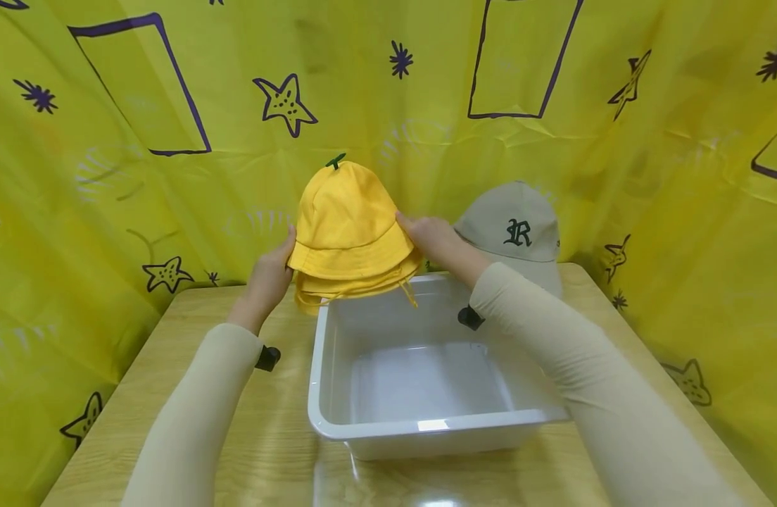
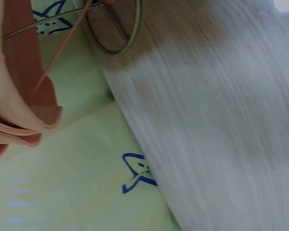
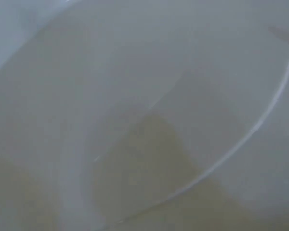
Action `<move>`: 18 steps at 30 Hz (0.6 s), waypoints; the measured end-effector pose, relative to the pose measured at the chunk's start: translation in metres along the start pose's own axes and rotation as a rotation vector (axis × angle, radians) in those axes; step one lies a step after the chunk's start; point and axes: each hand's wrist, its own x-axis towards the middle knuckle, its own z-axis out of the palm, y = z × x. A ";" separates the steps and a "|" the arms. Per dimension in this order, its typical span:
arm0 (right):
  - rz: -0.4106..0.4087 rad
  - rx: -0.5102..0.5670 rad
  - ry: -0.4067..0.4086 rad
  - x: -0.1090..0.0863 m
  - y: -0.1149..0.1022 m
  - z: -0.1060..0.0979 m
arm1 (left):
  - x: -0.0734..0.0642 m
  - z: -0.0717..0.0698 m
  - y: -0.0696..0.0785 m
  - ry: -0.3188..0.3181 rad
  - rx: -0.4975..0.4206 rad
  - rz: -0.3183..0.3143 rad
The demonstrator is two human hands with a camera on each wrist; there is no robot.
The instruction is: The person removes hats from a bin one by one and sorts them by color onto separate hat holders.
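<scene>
Both hands hold a stack of yellow bucket hats (image 1: pixel 347 222) upright over the far left corner of the white plastic bin (image 1: pixel 426 427). A green sprout tops the uppermost hat, and several brims and a thin cord show beneath it. My left hand (image 1: pixel 271 278) grips the stack by its left side, thumb at the brim. On the right side my right hand (image 1: pixel 434 236) pinches it, thumb against the crown; its fingers are hidden behind the fabric. Layered brims (image 2: pixel 21 113) fill the left of the left wrist view. The right wrist view looks onto the bin's smooth inner wall (image 3: pixel 149 144).
A beige cap (image 1: pixel 518 222) with a dark embroidered letter stands behind the bin's far right, partly hidden by my right arm. A thin wire loop (image 2: pixel 116 52) shows at the table's far edge. Yellow printed curtain (image 1: pixel 236 183) surrounds the wooden table (image 1: pixel 268 436).
</scene>
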 end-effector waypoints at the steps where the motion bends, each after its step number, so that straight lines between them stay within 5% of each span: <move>1: 0.003 0.031 -0.040 -0.001 0.001 0.000 | -0.002 0.001 -0.001 -0.002 -0.009 0.003; 9: 0.011 0.184 -0.182 -0.005 0.009 0.009 | -0.014 0.009 -0.008 0.006 -0.044 0.027; 18: 0.020 0.215 -0.224 -0.010 0.006 0.002 | -0.019 0.005 -0.001 -0.116 -0.162 -0.147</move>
